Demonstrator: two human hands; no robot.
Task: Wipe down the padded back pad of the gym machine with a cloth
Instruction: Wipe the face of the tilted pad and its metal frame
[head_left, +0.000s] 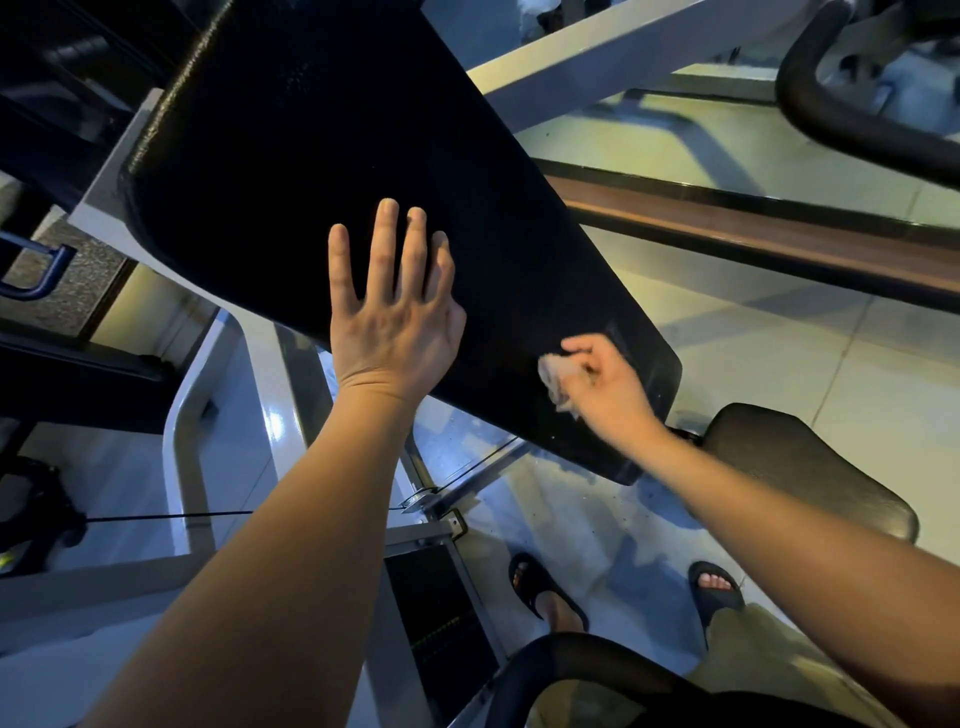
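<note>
The black back pad (322, 156) sloped across in front of the person. Its long axis ran from a high far end at the upper left down to a rounded low end at the lower right, just above the seat (800, 467).

The right hand (602, 379) was at that low end, fingers curled round a small crumpled pale cloth (556, 382) and holding it against the padding near the bottom corner. From there nearly all of the pad's face lay up and to the left of the cloth, along the slope.

The left hand (395, 312) lay flat on the pad about halfway up, near its left edge. Its fingers were straight and a little spread, pointing up the slope, and it held nothing. I took it to be steadying the pad.

To my eye the next strokes would have to climb along the pad's length, toward and past the flat left hand, since the right hand alone carried the cloth.
</note>
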